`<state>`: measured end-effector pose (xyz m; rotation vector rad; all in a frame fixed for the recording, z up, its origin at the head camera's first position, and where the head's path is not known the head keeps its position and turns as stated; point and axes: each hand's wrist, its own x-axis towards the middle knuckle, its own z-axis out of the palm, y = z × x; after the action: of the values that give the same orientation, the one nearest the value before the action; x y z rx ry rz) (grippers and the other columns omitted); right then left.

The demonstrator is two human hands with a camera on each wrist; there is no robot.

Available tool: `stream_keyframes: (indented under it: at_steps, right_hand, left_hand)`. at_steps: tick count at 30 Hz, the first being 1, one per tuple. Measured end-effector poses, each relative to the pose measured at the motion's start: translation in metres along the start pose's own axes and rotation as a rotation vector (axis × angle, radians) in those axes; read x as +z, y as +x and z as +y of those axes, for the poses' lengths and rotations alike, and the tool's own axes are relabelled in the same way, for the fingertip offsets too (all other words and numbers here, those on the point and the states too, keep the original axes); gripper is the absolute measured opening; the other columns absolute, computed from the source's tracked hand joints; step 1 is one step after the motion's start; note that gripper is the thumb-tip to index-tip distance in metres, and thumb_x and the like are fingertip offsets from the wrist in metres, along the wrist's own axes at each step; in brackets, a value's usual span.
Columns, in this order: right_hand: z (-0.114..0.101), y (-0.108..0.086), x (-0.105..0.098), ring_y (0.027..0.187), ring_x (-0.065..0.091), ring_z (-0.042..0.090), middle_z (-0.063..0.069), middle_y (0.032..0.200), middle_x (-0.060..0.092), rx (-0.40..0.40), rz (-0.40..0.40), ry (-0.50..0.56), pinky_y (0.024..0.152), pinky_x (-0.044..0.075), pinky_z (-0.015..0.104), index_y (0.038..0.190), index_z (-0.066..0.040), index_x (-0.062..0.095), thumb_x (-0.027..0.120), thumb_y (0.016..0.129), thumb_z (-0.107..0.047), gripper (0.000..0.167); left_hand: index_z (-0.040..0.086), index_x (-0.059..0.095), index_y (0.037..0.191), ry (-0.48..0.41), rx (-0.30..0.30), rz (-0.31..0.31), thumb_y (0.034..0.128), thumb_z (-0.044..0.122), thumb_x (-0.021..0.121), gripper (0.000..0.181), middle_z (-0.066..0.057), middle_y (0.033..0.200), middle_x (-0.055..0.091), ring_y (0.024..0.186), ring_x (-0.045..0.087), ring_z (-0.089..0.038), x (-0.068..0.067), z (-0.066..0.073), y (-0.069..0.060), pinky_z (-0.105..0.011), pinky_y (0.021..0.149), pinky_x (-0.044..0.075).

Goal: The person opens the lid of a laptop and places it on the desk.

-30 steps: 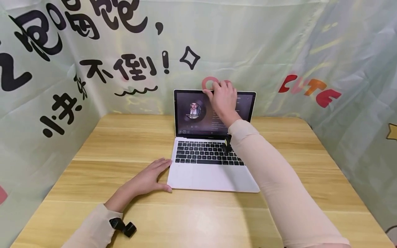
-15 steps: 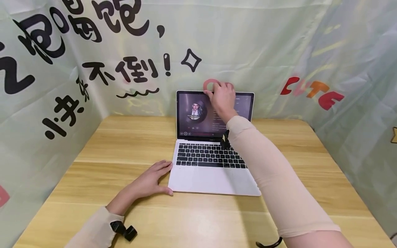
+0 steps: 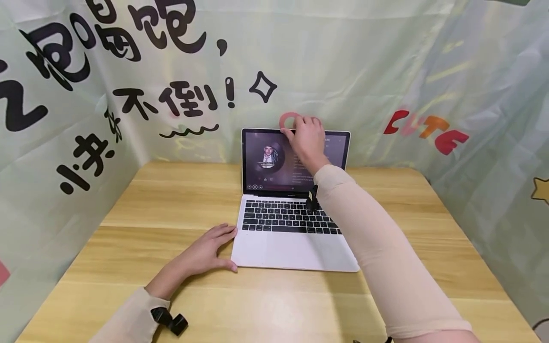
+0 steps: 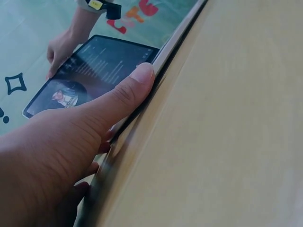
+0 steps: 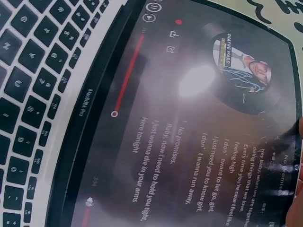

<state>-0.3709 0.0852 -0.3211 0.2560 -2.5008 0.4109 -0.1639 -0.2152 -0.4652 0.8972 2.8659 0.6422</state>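
An opened silver laptop (image 3: 296, 250) stands on the wooden table, its screen (image 3: 266, 176) lit with a music player; song lyrics show in the right wrist view. My right hand (image 3: 308, 143) grips the screen's top edge a little right of its middle, thumb in front and fingertips hidden behind. Part of that hand (image 5: 296, 208) shows at the right border of the right wrist view. My left hand (image 3: 206, 250) lies on the table by the base's left side, fingers touching that side. Its thumb (image 4: 135, 82) rests against the front left corner.
The wooden table (image 3: 171, 195) extends around the laptop. Close behind it hangs a pale green cloth backdrop (image 3: 343, 71) with printed lettering, and cloth also stands on both sides. Black camera mounts sit on both wrists; the left mount (image 3: 171, 321) is near the table's front.
The laptop's screen has tilted slightly back with my right hand on its top edge, mostly in the first half second. My left hand has stayed at the base. The head view has shifted slightly.
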Motion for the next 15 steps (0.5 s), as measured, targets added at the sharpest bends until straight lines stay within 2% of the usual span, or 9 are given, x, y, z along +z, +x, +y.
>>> stream_keyframes:
  at_steps: [8,15]
  right_hand:
    - [0.002,-0.011,-0.01,0.115,0.051,0.034,0.011,0.108,0.059,-0.048,0.045,0.089,0.102,0.037,0.046,0.107,-0.007,0.062,0.061,0.096,-0.045,0.04]
    - [0.005,-0.02,-0.029,0.117,0.051,0.031,0.01,0.107,0.06,-0.116,0.022,0.085,0.101,0.038,0.048,0.103,-0.008,0.062,0.062,0.095,-0.044,0.036]
  left_hand:
    - [0.005,0.041,0.148,-0.003,-0.006,0.0,0.0686,0.076,0.066,0.109,-0.009,0.153,0.039,0.143,0.026,-0.035,0.001,-0.001,0.002,-0.052,0.115,0.023]
    - [0.006,0.041,0.148,0.014,0.003,0.001,0.068,0.077,0.066,0.11,-0.009,0.153,0.039,0.143,0.026,-0.035,-0.003,-0.001,0.007,-0.053,0.115,0.023]
